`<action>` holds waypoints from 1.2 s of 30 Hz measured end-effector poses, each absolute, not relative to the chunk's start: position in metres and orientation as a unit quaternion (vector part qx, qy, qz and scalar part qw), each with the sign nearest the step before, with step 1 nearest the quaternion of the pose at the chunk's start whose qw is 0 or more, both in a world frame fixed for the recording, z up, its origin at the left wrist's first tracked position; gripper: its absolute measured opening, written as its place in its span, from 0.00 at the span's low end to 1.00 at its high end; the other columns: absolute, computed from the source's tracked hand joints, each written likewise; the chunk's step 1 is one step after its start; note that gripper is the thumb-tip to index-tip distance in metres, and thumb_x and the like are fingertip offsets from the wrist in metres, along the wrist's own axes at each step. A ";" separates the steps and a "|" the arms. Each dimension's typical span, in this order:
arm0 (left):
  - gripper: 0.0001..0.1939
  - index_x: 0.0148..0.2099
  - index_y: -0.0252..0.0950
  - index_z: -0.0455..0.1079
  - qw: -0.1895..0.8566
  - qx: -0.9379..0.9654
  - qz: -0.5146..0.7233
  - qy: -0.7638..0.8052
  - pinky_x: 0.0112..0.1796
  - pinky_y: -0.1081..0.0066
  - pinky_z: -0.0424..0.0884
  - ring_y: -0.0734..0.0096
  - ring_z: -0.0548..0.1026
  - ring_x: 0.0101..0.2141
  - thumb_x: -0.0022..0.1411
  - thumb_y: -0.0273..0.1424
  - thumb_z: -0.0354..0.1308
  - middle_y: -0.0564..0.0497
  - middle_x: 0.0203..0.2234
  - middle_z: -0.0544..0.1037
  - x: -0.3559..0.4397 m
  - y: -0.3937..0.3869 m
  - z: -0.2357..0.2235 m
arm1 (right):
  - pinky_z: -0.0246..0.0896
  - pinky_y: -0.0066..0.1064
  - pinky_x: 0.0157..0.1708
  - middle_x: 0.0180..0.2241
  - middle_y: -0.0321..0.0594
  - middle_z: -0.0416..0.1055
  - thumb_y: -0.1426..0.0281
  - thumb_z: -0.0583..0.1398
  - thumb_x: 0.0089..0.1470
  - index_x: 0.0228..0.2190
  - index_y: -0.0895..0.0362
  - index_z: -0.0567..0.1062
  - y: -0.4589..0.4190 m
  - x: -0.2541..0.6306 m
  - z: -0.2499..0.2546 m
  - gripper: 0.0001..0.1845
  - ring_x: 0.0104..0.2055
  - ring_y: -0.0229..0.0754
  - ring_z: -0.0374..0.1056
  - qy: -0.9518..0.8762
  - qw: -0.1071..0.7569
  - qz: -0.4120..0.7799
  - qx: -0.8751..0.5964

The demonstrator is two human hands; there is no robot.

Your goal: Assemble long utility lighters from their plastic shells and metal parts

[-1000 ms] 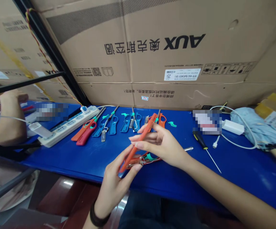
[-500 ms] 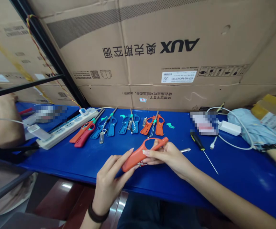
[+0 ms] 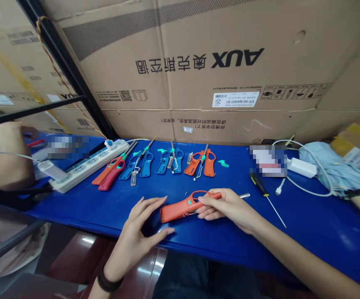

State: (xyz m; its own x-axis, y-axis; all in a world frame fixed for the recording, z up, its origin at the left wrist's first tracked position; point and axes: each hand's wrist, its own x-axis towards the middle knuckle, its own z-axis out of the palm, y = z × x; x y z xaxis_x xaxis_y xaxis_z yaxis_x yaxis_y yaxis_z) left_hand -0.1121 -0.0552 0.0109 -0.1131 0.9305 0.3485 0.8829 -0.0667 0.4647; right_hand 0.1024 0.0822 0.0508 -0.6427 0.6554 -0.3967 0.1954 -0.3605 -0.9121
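An orange gas lighter [image 3: 176, 210] with a green button and a metal tube lies low over the blue table, pinched at its neck by my right hand [image 3: 226, 207]. A thin wire shows along its lower seam. My left hand [image 3: 140, 222] is open around the handle end, thumb and fingers apart, not gripping it. Behind them are an opened orange lighter [image 3: 209, 162] and two opened blue lighters [image 3: 146, 164], their shells split and inner parts showing. A red lighter [image 3: 111, 176] lies closed beside another orange one. A small green piece [image 3: 223, 163] lies to their right.
A white power strip [image 3: 88, 166] runs along the left by a black metal frame. A screwdriver [image 3: 262, 187], a white charger with cable [image 3: 302, 167] and a light-blue cloth bundle [image 3: 318, 166] lie right. A large carton [image 3: 180, 91] stands behind. At far left, another person's arm [image 3: 11, 158] shows.
My left hand has let go of the orange lighter and drawn back to the left, its fingers spreading. My right hand keeps hold; the lighter has turned, so its green button now shows.
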 end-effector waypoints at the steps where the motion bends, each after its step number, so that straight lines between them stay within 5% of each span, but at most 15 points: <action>1: 0.30 0.58 0.48 0.61 0.038 0.670 0.298 0.678 0.57 0.51 0.57 0.58 0.67 0.54 0.53 0.43 0.62 0.50 0.51 0.72 -0.113 -0.056 0.011 | 0.73 0.22 0.29 0.29 0.47 0.78 0.62 0.64 0.50 0.32 0.63 0.72 0.081 0.102 0.050 0.16 0.29 0.38 0.76 -0.545 0.153 0.724 -0.394; 16: 0.18 0.53 0.46 0.67 0.072 0.711 0.292 0.635 0.58 0.50 0.54 0.65 0.74 0.47 0.61 0.37 0.56 0.50 0.48 0.76 -0.112 -0.045 0.011 | 0.73 0.23 0.30 0.31 0.49 0.78 0.64 0.63 0.52 0.32 0.64 0.72 0.082 0.090 0.044 0.13 0.32 0.39 0.76 -0.561 0.107 0.713 -0.408; 20: 0.17 0.53 0.44 0.68 0.062 0.716 0.293 0.630 0.57 0.51 0.56 0.65 0.74 0.46 0.61 0.36 0.56 0.49 0.47 0.77 -0.113 -0.044 0.010 | 0.73 0.25 0.29 0.28 0.46 0.78 0.61 0.63 0.51 0.41 0.64 0.70 0.088 0.097 0.048 0.21 0.29 0.39 0.76 -0.562 0.105 0.714 -0.406; 23: 0.17 0.52 0.44 0.69 0.060 0.716 0.295 0.630 0.57 0.51 0.57 0.65 0.75 0.45 0.61 0.36 0.56 0.50 0.45 0.77 -0.112 -0.042 0.011 | 0.71 0.27 0.21 0.23 0.40 0.76 0.60 0.62 0.51 0.47 0.62 0.65 0.096 0.107 0.054 0.26 0.21 0.38 0.73 -0.611 0.134 0.653 -0.427; 26: 0.17 0.52 0.45 0.69 0.062 0.719 0.286 0.630 0.58 0.52 0.56 0.66 0.75 0.45 0.61 0.36 0.56 0.51 0.45 0.77 -0.111 -0.040 0.013 | 0.65 0.27 0.17 0.20 0.34 0.72 0.59 0.60 0.53 0.43 0.58 0.68 0.102 0.117 0.059 0.19 0.17 0.35 0.67 -0.736 0.191 0.493 -0.424; 32: 0.17 0.53 0.45 0.67 0.076 0.733 0.278 0.616 0.57 0.52 0.56 0.66 0.73 0.47 0.62 0.35 0.55 0.50 0.47 0.76 -0.111 -0.038 0.016 | 0.61 0.39 0.49 0.47 0.40 0.70 0.60 0.62 0.50 0.46 0.49 0.72 0.100 0.123 0.055 0.20 0.50 0.45 0.65 -0.912 0.152 0.284 -0.252; 36: 0.17 0.54 0.45 0.67 0.083 0.739 0.273 0.610 0.56 0.53 0.58 0.65 0.73 0.47 0.62 0.35 0.55 0.50 0.47 0.76 -0.112 -0.037 0.018 | 0.55 0.44 0.54 0.54 0.38 0.67 0.61 0.59 0.54 0.53 0.47 0.68 0.099 0.121 0.042 0.24 0.56 0.47 0.60 -0.931 0.098 0.271 -0.223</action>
